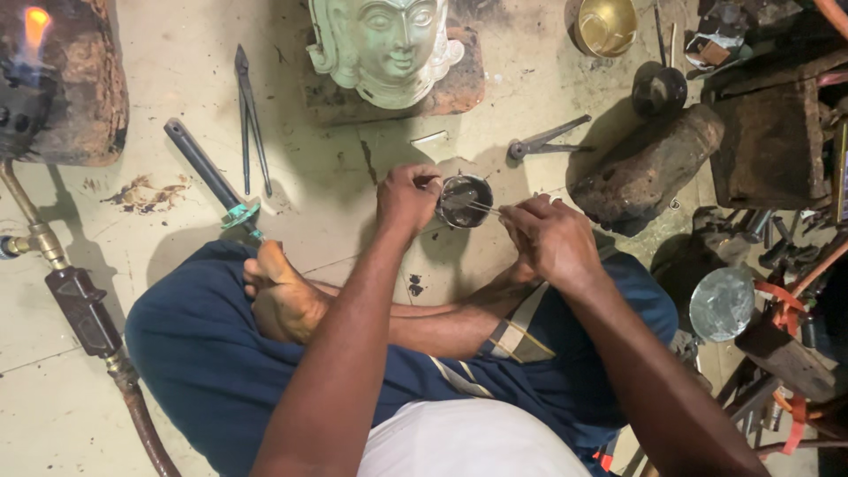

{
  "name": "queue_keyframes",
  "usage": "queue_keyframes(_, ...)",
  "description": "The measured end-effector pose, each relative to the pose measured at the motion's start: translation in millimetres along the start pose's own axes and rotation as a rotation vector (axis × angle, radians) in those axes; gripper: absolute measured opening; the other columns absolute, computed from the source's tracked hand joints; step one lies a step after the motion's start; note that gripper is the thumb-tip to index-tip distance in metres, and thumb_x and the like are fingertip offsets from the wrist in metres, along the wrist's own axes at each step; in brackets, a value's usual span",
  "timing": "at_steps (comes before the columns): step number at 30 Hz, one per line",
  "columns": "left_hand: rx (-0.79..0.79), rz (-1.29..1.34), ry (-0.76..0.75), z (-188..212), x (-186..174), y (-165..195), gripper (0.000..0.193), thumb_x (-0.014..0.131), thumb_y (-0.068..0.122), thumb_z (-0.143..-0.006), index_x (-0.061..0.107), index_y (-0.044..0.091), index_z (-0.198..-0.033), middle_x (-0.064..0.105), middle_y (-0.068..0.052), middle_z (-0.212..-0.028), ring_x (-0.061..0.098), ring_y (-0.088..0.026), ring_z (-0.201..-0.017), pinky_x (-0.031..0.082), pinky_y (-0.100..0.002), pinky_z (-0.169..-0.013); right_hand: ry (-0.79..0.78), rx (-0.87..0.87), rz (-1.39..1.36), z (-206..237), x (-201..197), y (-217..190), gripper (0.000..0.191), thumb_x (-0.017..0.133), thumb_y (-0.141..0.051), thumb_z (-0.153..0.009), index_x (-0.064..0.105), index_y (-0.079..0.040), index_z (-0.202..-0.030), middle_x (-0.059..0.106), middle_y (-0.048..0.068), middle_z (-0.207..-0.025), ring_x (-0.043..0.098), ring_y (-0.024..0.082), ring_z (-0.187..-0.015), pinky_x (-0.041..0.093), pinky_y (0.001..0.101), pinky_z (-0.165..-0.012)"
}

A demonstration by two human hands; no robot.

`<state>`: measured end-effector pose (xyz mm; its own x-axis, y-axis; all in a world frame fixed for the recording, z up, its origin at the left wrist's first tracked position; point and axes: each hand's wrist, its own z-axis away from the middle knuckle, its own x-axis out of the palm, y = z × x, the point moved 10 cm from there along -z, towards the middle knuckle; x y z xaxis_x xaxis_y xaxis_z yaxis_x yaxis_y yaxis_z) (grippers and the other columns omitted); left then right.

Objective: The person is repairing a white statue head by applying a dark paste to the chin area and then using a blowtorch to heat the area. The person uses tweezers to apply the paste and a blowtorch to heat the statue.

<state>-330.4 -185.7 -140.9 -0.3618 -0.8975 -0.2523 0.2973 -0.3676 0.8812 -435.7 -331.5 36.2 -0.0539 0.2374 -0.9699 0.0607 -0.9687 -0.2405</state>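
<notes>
Steadying a small metal cup (465, 201), the left hand (406, 196) gripped its rim; the right hand (549, 237) pinched thin tweezers (477, 207) closed, dipped inside; next called for careful withdrawal.

One pale green cast metal face mask (386, 49); one round brass bowl (606, 26); two dark iron tongs (251, 119) (546, 141); one small steel cup (465, 201).

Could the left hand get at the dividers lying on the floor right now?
Probably not at once: the left hand is gripping the small metal cup. The floor between it and the dividers looks free, so once let go, likely yes.
</notes>
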Motion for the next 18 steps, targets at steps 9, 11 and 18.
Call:
queue_keyframes(9,0.004,-0.02,0.017,-2,-1,0,0.017,0.077,0.02,-0.082,0.08,0.012,-0.097,0.08,-0.008,-0.093,0.077,-0.021,-0.086,0.059,-0.033,-0.084,0.027,-0.026,0.01,-5,0,-2,0.018,0.074,-0.018,-0.091,0.079,-0.009,-0.105,0.075,0.009,-0.095,0.071,0.029,-0.081,0.058,0.0405,-0.07)
queue_keyframes(11,0.014,-0.026,0.013,-2,-1,-1,0.017,0.077,0.02,-0.082,0.08,0.012,-0.097,0.08,-0.008,-0.093,0.077,-0.022,-0.086,0.059,-0.033,-0.084,0.023,-0.046,0.0,-8,-1,-2,0.018,0.074,-0.015,-0.089,0.079,-0.007,-0.105,0.075,0.01,-0.094,0.072,0.029,-0.08,0.059,0.0404,-0.07)
queue_keyframes(18,0.04,-0.046,0.031,-2,-2,0,0.02,0.078,0.02,-0.08,0.08,0.012,-0.098,0.079,-0.009,-0.094,0.076,-0.024,-0.088,0.058,-0.035,-0.085,0.02,0.057,-0.204,-17,-7,9,0.016,0.077,-0.006,-0.087,0.079,-0.004,-0.102,0.076,0.013,-0.091,0.074,0.026,-0.072,0.06,0.0363,-0.068)
